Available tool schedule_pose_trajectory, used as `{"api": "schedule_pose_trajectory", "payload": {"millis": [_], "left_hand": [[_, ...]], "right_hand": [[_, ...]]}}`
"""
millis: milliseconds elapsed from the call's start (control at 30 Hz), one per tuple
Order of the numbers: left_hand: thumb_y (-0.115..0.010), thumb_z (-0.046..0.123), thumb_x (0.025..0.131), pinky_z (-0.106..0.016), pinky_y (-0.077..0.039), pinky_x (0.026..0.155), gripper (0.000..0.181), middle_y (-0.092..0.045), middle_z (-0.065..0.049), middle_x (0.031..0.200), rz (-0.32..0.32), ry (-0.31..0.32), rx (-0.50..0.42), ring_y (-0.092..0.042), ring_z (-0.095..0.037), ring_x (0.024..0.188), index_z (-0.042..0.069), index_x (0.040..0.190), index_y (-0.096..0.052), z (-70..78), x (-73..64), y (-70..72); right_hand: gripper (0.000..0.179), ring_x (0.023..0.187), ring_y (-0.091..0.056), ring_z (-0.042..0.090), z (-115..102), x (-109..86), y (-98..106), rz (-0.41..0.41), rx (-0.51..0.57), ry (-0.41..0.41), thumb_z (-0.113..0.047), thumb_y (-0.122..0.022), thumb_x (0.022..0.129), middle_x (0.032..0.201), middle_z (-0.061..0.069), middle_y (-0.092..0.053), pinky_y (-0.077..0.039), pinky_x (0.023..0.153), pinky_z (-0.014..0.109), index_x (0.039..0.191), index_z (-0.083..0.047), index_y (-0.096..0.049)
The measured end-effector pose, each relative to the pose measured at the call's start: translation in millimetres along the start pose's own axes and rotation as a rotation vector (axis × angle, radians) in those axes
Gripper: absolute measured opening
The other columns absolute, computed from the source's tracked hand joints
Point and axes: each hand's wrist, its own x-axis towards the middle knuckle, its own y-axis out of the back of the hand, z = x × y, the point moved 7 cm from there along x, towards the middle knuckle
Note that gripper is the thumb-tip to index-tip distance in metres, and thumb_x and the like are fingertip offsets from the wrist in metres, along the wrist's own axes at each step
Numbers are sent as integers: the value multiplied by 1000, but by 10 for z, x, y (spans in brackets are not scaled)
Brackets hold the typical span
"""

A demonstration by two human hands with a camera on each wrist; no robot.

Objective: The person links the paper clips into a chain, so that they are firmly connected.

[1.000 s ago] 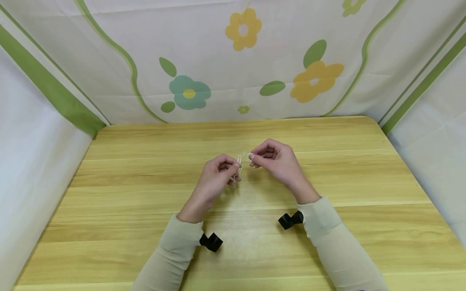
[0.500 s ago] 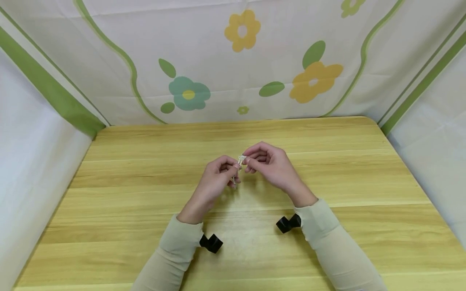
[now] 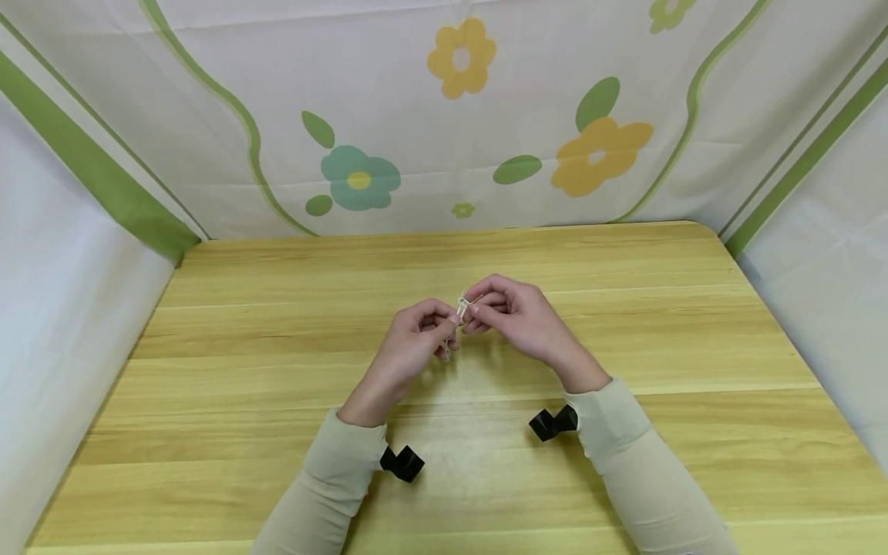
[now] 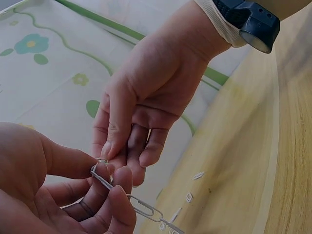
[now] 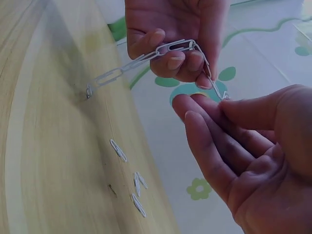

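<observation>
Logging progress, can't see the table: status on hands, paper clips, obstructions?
Left hand holding clip chain; right hand pinching at its end. Newest join unclear. Loose clips on table, seemingly not in the way.

There is one paper-clip chain (image 5: 161, 50), at least three loose clips (image 5: 138, 205), two wrist cameras (image 3: 402, 463) and one table (image 3: 229, 385).

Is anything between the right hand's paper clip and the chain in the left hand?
Nothing visible: the right hand pinches the paper clip at the end of the paper clip chain held by the left hand. Loose paper clips lie apart on the table.
</observation>
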Motion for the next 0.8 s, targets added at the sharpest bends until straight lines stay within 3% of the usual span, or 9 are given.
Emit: {"api": "schedule_pose_trajectory", "payload": {"millis": [133,367,800], "left_hand": [[-61,10,110,-33,-55,74,14,-66,-12,95,-10,4,7,-65,-17,82,1,116,-69,0,-1,-5],[-60,10,109,-32,-54,73,15,-67,-13,96,-16,12,11,-65,-17,83,1,116,-71,3,2,-12],[-63,13,108,-28,-52,71,19,-67,-2,85,-8,29,-80,-65,-16,79,-2,115,-72,-18,15,12]], "right_hand": [[18,98,-80,29,-6,2,-11,-16,25,0,-2,-60,109,108,20,-79,-64,92,52,125,3,-65],[17,99,-80,33,3,0,-15,-11,26,0,-2,-59,109,108,20,-79,-64,93,53,125,1,-63],[13,93,-81,26,2,0,5,12,-74,25,-3,-60,109,103,17,-81,-65,88,52,120,-1,-67]]}}
